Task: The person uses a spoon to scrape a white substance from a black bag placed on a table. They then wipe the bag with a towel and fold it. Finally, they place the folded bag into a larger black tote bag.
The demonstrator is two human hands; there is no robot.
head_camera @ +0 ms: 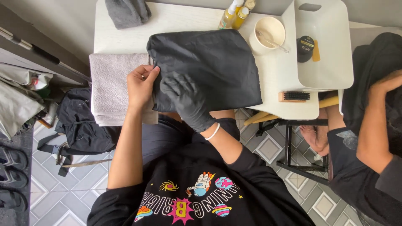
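Observation:
A black folded fabric bag lies on the white table. My left hand, bare, pinches the bag's left edge between thumb and fingers. In a black glove, my right hand rests flat on the bag's lower left part with fingers spread. The bag partly overlaps a folded light grey towel at the table's left end.
A cream cup with a stick, two spray bottles, a white tray holding a black jar, a brush and a grey cloth stand on the table. Another person's arm is at right. A black backpack lies on the floor.

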